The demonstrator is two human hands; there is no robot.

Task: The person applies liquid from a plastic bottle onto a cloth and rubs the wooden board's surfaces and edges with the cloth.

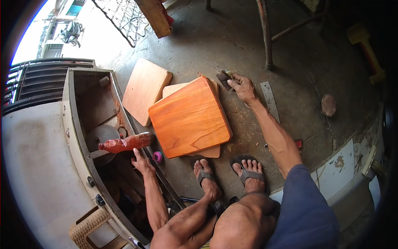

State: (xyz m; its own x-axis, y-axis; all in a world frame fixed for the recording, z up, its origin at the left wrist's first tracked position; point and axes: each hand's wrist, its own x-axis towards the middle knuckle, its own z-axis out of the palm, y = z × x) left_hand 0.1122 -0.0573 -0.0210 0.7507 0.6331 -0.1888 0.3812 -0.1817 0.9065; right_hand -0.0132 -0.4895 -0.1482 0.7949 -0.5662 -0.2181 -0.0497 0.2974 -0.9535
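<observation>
Pinches a soft, dark pad in the right hand, with the grip clamped on its near end, just beside the corner of an orange board lying flat on a paler board on the floor. Holds the left hand with fingers apart beside a red bottle reaching over the edge of an open cabinet — hard to tell whether touching it. Judging by looks, expect stiff, fairly heavy wood in the orange board, perhaps slick or tacky on its glossy face; best taken by opposite side edges, clear of the face. Expect a light, pliable pad, best pinched from behind, and a slippery, squeezable bottle — best circled around the middle, without crushing.
</observation>
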